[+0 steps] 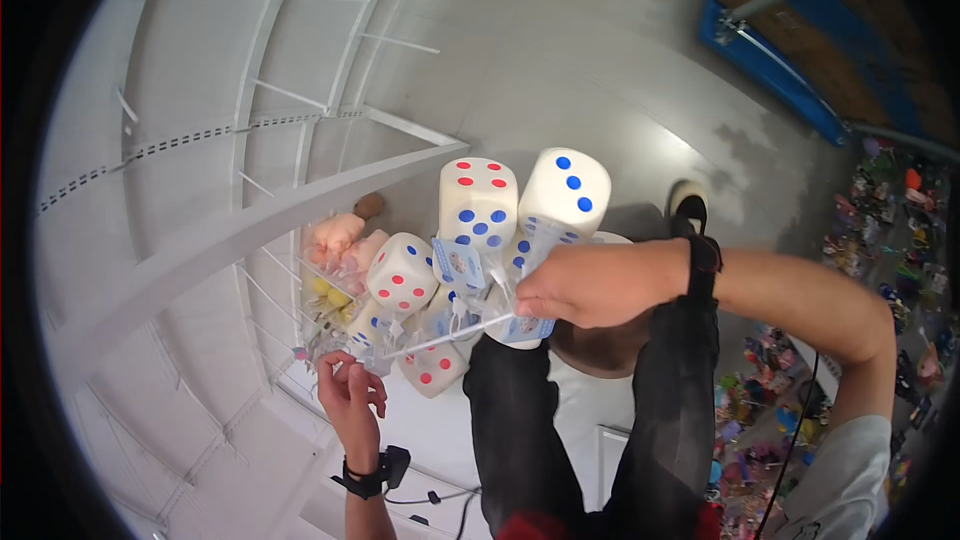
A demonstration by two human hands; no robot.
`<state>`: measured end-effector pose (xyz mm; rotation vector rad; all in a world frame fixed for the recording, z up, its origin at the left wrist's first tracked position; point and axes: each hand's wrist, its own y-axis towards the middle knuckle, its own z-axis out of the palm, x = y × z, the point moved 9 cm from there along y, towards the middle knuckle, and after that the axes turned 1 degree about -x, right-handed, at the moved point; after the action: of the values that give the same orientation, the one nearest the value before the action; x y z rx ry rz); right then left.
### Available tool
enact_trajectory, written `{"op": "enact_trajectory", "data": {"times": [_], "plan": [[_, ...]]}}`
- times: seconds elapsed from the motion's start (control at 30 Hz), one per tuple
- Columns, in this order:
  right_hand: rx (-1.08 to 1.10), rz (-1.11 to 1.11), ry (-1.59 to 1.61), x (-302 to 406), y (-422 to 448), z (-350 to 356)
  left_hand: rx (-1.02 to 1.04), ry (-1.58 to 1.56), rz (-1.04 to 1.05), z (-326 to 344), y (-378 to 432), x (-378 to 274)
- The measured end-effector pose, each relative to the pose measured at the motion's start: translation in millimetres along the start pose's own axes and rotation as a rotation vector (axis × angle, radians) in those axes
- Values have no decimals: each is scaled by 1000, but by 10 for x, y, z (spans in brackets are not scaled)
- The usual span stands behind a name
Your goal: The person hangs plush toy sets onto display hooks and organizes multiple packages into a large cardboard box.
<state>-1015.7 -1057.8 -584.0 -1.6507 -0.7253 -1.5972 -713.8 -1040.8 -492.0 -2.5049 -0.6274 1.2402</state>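
Note:
Several large white dice with red and blue dots, some in clear bags, are bunched before me, among them one die (478, 199), a tilted die (566, 187) and a smaller die (403, 274). A thin white rod (450, 336) crosses in front of them, with white hanging loops (456, 315) along it. My right hand (600, 281) is closed on gathered clear plastic (541, 244) at the rod's right tip; its fingertips hide the exact grip. A blue printed card (459, 264) hangs beside it. My left hand (351, 397), fingers loosely curled and apart, is near the rod's left end.
White metal shelving (247, 240) with wire prongs rises on the left. Pink plush toys (337, 232) lie beyond the dice. Between my legs is a round brown seat (604, 349). Small colourful goods (765, 420) fill the right side, near a blue-framed cart (817, 90). A cable (787, 450) runs by my right arm.

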Motion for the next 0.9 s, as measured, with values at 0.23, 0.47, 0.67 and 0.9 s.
{"op": "enact_trajectory", "data": {"times": [0.23, 0.47, 0.67, 0.9], "plan": [[-190, 85, 89, 1205, -712, -466, 218, 553, 579, 188, -187, -1811], [-348, 354, 316, 3215, -1621, -849, 347, 539, 798, -302, -769, -3954], [-510, 323, 167, 5014, -1861, -1226, 447, 747, 1397, -450, -1743, -5999], [-585, 324, 348, 6095, -2377, -1662, 688, 694, 1416, -365, -2399, -7100]]}}
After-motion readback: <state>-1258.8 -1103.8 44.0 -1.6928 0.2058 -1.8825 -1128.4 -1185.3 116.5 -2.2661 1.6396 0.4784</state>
